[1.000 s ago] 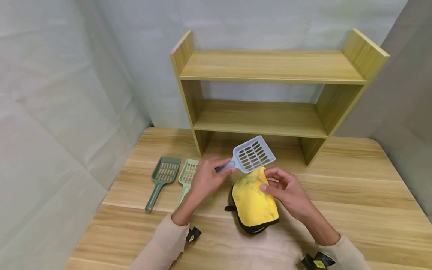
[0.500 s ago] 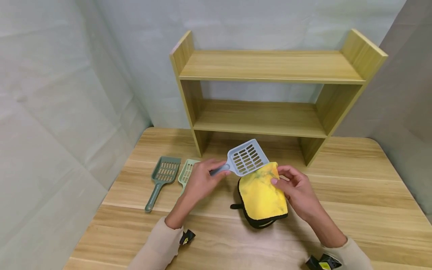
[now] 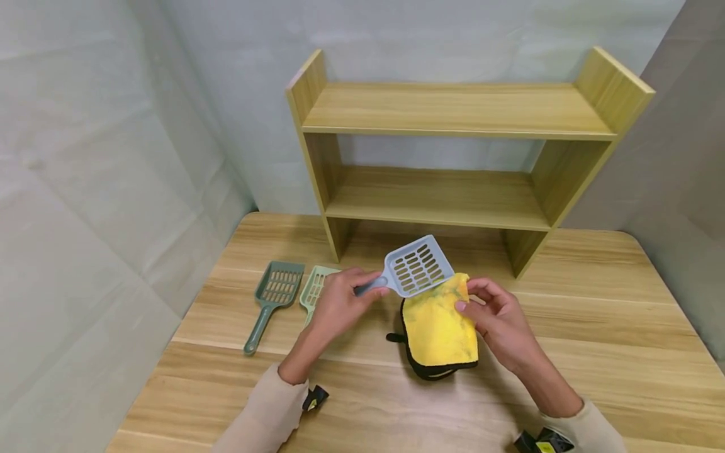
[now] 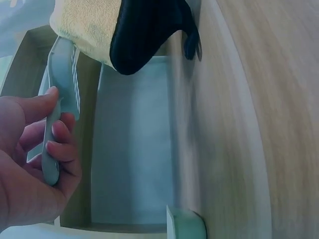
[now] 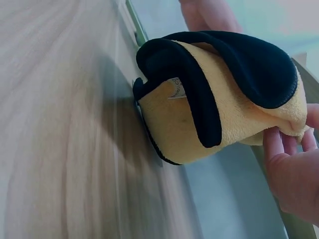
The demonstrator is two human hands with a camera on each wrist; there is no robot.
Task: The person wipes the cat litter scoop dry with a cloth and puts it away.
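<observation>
My left hand (image 3: 340, 301) grips the handle of a blue-grey slotted litter scoop (image 3: 393, 275), its blade pointing right above the table. In the left wrist view, thumb and fingers wrap the scoop handle (image 4: 50, 149). My right hand (image 3: 503, 324) pinches the upper corner of a yellow cleaning cloth (image 3: 440, 336) with black edging. That upper part of the cloth overlaps the blade's near right edge. Seen from the right wrist, the folded cloth (image 5: 239, 107) hangs from the fingers, showing a black border and a small white label.
A dark green litter scoop (image 3: 264, 318) and a light green one (image 3: 309, 299) lie on the table's left side, the latter partly hidden by my left hand. A wooden two-tier shelf (image 3: 436, 217) stands behind the hands on the wooden table (image 3: 612, 314).
The blue-grey scoop has shifted slightly left and nearer. The cloth and my right hand have moved right along the blade's edge, and hardly moved in the last half second.
</observation>
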